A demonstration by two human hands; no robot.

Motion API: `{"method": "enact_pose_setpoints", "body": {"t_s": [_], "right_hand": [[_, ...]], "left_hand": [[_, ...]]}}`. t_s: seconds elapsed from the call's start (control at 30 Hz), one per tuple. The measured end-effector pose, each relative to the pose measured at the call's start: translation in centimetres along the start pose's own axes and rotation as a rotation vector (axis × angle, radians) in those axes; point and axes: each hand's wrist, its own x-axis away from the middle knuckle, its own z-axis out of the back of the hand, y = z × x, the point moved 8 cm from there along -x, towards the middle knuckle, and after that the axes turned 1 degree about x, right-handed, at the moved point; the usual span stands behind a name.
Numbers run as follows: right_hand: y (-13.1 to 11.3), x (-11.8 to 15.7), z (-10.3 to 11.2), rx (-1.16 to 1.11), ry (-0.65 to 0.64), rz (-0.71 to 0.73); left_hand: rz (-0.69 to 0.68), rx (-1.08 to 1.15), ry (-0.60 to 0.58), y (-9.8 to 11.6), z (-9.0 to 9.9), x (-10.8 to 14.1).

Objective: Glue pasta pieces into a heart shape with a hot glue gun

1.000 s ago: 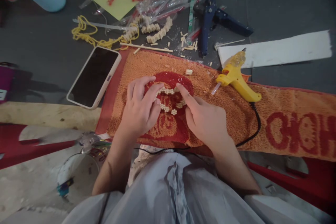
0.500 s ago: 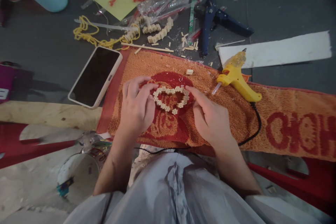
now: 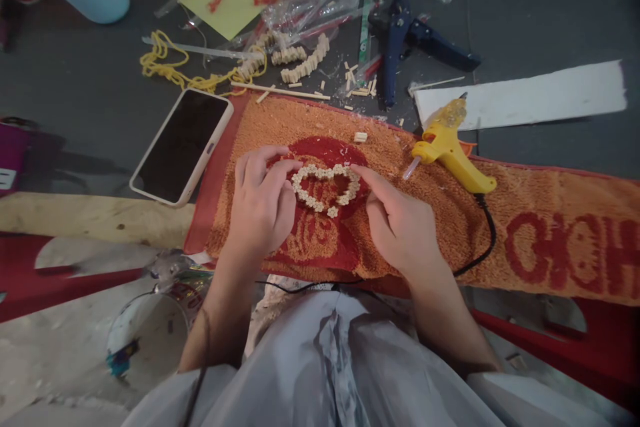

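A heart-shaped outline of small pale stick bundles (image 3: pixel 313 203) lies on an orange and red towel (image 3: pixel 380 240). One flower-like bundle (image 3: pixel 333 212) sits at its lower tip, with a small gap beside it. My left hand (image 3: pixel 263 197) rests along the heart's left side, fingers apart, fingertips at the upper left edge. From the other side, my right hand (image 3: pixel 403 223) stretches its index finger to the heart's upper right edge; its thumb is apart from the outline. Neither hand grips anything. A loose bundle of short sticks (image 3: pixel 361 137) lies above the heart.
A yellow glue gun (image 3: pixel 455 150) lies on the towel at right, its black cord running down. Beyond are a white strip (image 3: pixel 540 97), blue cutters (image 3: pixel 397 47), stick pieces and joined bundle strips (image 3: pixel 307 60). A phone (image 3: pixel 183 147) and yellow string (image 3: pixel 160 63) are at left.
Both hands and the heart outline stay practically in place. Only a very slight shift of the view shows.
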Motion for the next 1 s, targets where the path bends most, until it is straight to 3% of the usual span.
{"method": "enact_pose_setpoints", "body": {"t_s": [0.23,0.57,1.0], "right_hand": [[0.5,0.1,-0.2,-0.096,-0.028,-0.053],[1.4,0.4,0.0,-0.223,0.043,-0.087],[1.5,0.4,0.1,-0.223,0.069,-0.095]], "left_hand": [[0.004,0.002,0.013,0.1,0.2,0.0],[0.079,0.032,0.11,-0.7,1.1,0.1],[0.102,0.059,0.142,-1.0,1.3,0.1]]}}
